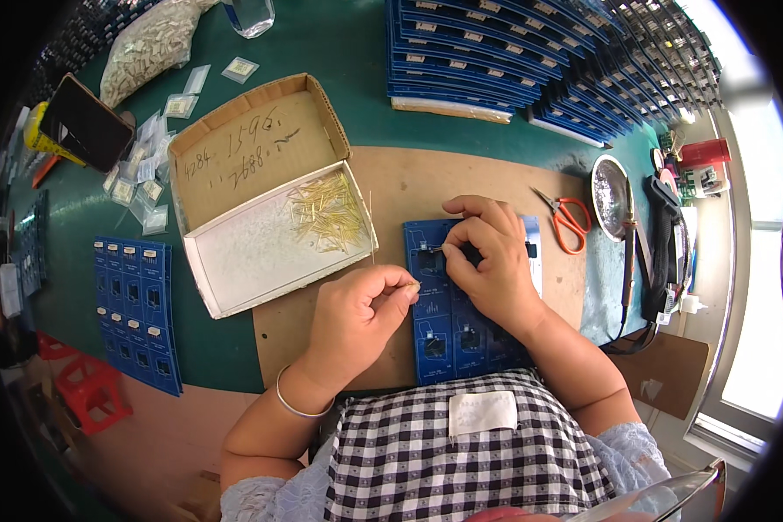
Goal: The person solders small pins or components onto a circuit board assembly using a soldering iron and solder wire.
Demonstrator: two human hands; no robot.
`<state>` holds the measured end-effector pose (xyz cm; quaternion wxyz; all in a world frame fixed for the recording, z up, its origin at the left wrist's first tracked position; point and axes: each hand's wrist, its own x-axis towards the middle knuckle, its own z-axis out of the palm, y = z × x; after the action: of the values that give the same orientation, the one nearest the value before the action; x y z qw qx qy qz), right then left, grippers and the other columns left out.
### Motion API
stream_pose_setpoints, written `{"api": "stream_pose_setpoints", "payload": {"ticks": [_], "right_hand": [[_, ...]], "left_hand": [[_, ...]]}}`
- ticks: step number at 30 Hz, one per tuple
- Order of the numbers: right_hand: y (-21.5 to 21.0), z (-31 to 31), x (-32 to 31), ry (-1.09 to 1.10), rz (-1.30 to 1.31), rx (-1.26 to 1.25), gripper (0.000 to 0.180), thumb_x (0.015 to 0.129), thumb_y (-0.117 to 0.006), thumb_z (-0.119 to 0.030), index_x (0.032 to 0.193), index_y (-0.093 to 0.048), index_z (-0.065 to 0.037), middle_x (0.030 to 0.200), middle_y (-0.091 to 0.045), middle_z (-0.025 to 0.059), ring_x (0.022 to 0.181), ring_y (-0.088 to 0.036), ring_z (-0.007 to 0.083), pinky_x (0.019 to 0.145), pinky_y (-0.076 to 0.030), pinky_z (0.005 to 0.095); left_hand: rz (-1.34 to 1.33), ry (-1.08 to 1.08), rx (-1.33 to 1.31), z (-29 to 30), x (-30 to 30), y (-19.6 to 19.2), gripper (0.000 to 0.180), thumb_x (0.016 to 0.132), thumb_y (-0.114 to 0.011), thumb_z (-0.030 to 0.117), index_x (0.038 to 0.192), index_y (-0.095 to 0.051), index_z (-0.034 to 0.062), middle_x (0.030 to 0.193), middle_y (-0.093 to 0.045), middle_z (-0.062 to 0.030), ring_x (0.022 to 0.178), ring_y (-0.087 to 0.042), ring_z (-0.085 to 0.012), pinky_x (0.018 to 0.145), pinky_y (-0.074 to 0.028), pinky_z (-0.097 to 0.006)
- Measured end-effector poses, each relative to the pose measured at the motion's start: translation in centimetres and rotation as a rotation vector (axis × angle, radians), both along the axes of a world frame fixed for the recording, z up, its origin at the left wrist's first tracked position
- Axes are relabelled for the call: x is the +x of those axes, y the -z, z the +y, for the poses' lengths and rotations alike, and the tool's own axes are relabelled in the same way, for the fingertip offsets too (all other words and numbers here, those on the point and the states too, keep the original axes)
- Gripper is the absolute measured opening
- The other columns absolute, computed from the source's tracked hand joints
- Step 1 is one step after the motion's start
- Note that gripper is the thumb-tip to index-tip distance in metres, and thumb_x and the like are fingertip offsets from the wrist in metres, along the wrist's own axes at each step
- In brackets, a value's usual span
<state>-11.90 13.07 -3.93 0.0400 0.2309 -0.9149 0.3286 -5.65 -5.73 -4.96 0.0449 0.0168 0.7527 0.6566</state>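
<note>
- Two hands are at work over a blue circuit panel [448, 335] lying on a brown board [400, 187] on the green bench [339, 35].
- Right hand [487, 261]: fingertips pinched shut on a thin pin [436, 250], its tip pointing at a dark socket in the panel's upper left part; the heel of the hand rests on the panel.
- Left hand [357, 313]: fingers curled closed, thumb and forefinger nipping a few more gold pins [412, 284] just beside the panel's left edge.
- Step in hand, as I judge it: seating a pin into the panel, with the left hand acting as the ready supply.
- Next move likely calls for a steady, straight push so the thin pin goes in without bending, then passing another pin from left fingers to right.
- Just left of the hands, an open cardboard box [261, 165] with its lid folded back; its white tray holds a loose heap of gold pins [326, 213] in the upper right corner.
- Farther out: red-handled scissors [565, 217] to the right of the panel, a round metal dish [609, 187] beyond them, another blue panel [139, 309] at the left.
- At the top, stacks of blue panels [496, 52]; at upper left, small clear bags [152, 157] and a dark phone [83, 122].
</note>
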Motion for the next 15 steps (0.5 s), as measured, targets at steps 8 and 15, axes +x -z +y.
{"api": "stream_pose_setpoints", "payload": {"ticks": [8,15], "right_hand": [[0.06,0.06,0.1,-0.009,0.016,0.0,0.009,0.072,-0.067,-0.007,0.076,-0.059,-0.009,0.112,-0.06,0.0025,0.1,-0.052,0.0236,0.083,-0.036,0.0359],[-0.07,-0.06,0.1,-0.011,0.015,0.01,0.009,0.072,-0.067,-0.007,0.076,-0.059,-0.009,0.111,-0.06,0.0027,0.1,-0.053,0.0242,0.083,-0.036,0.0364]], "left_hand": [[0.003,0.031,-0.015,-0.13,0.06,-0.07,0.005,0.089,-0.062,0.001,0.09,-0.063,-0.0034,0.078,-0.067,-0.0068,0.073,-0.066,-0.0112,0.064,-0.051,-0.022],[0.02,0.009,0.006,0.05,0.07,-0.02,0.006,0.087,-0.064,0.003,0.09,-0.064,-0.0018,0.077,-0.067,-0.0075,0.068,-0.064,-0.0114,0.06,-0.049,-0.023]]}}
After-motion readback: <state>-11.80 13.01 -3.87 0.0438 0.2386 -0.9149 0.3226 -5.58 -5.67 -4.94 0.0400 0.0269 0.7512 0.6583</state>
